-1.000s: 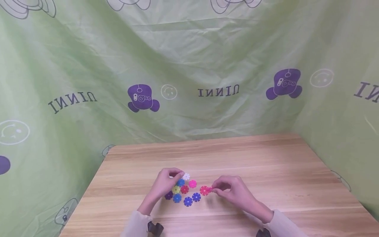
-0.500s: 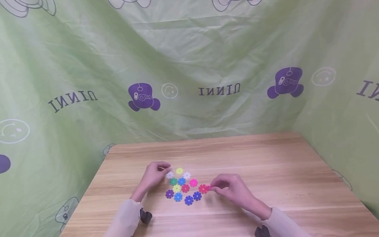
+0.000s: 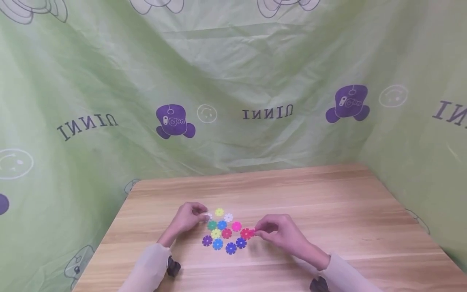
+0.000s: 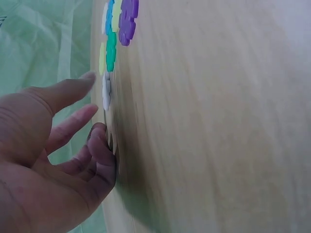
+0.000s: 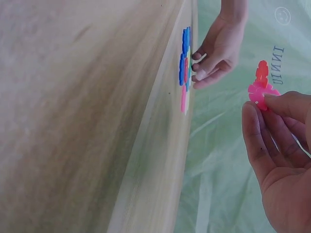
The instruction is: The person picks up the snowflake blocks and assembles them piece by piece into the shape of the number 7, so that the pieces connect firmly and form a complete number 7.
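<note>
Between thumb and fingertips my right hand (image 3: pixel 286 239) pinches a pink disc (image 5: pixel 262 95) joined to a red disc (image 3: pixel 246 234), both held above the table. My left hand (image 3: pixel 187 219) is at the left edge of the group of flat notched discs, beside a white disc (image 4: pixel 106 91); in the left wrist view its thumb and fingers stand apart with nothing between them. Several discs lie flat, among them a green disc (image 3: pixel 212 225), a purple disc (image 3: pixel 207 241), a yellow disc (image 3: pixel 219 212), a pink disc (image 3: pixel 236 226) and a dark blue disc (image 3: pixel 231 248).
The wooden table (image 3: pixel 310 190) extends around the discs on all sides. Behind it and at both sides hangs a green printed cloth (image 3: pixel 226 142). Dark wrist devices show at both sleeves, the left one (image 3: pixel 173 267) close over the table.
My left hand has moved left from above the discs to their left edge, uncovering green, yellow and white ones. My right hand still pinches the joined discs and has shifted slightly left.
</note>
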Tool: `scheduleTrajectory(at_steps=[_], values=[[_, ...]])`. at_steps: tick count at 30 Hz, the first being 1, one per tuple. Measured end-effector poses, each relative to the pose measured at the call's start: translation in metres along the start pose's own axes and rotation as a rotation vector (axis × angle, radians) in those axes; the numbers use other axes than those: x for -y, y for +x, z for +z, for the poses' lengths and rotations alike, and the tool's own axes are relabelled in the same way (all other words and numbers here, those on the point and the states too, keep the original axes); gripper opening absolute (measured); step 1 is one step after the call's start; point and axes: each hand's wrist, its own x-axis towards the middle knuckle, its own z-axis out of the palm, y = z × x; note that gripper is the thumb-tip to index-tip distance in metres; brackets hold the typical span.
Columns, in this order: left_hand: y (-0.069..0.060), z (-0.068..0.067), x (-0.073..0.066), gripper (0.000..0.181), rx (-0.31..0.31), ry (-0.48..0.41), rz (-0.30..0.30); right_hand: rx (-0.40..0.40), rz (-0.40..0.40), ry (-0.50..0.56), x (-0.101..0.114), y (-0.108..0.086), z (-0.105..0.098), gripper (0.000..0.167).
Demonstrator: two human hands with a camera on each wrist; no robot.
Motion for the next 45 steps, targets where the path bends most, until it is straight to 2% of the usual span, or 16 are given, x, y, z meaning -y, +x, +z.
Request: scheduleTrajectory(at_steps=[8,19,34,39,42,45], values=[[0.000,0.002,-0.001,0.028,0.011,0.000,-0.030,-0.005,-0.014,-0.005,-0.001,-0.001,-0.001,0.010],[-0.001,0.003,-0.002,0.018,0.048,-0.011,-0.025,-0.010,-0.006,-0.001,-0.001,-0.006,-0.004,0.011],[-0.003,0.004,-0.001,0.019,0.051,0.013,-0.013,-0.010,-0.004,0.026,-0.004,-0.007,-0.001,0.011],[-0.009,-0.002,-0.009,0.015,0.061,-0.058,-0.043,-0.001,0.013,0.027,-0.003,-0.006,-0.001,0.012],[-0.012,-0.007,-0.019,0.015,0.087,-0.133,-0.061,-0.002,0.006,0.023,-0.002,-0.006,-0.002,0.012],[-0.017,-0.006,-0.028,0.019,0.128,-0.200,-0.047,-0.005,0.012,0.018,-0.001,-0.006,-0.003,0.013]])
